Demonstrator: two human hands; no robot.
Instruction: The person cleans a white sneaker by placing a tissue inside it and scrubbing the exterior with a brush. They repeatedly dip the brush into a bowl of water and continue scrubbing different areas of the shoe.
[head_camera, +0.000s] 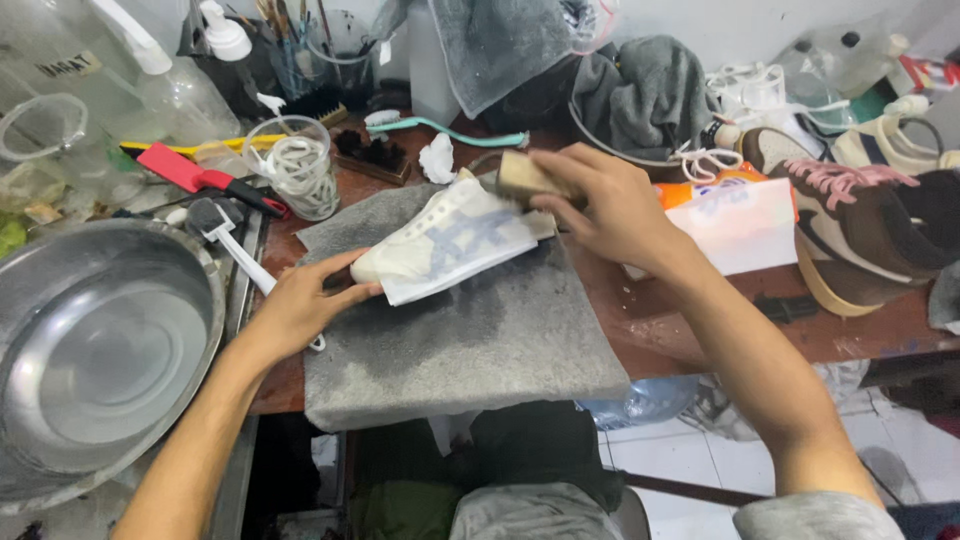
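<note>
A white sneaker (420, 245) lies on its side on a grey towel (470, 340), partly covered by a thin translucent sheet (470, 240). My left hand (300, 305) presses down at the shoe's toe end, fingers flat on the towel. At the heel end, my right hand (610, 205) grips a small tan block-shaped brush or sponge (520, 178) and holds it against the shoe.
A large steel basin (100, 350) sits at left beside brushes and a red-handled tool (200, 178). A glass cup of laces (298, 170), bottles and grey rags crowd the back. A brown sneaker with pink laces (860, 230) and a white pouch (740, 225) lie at right.
</note>
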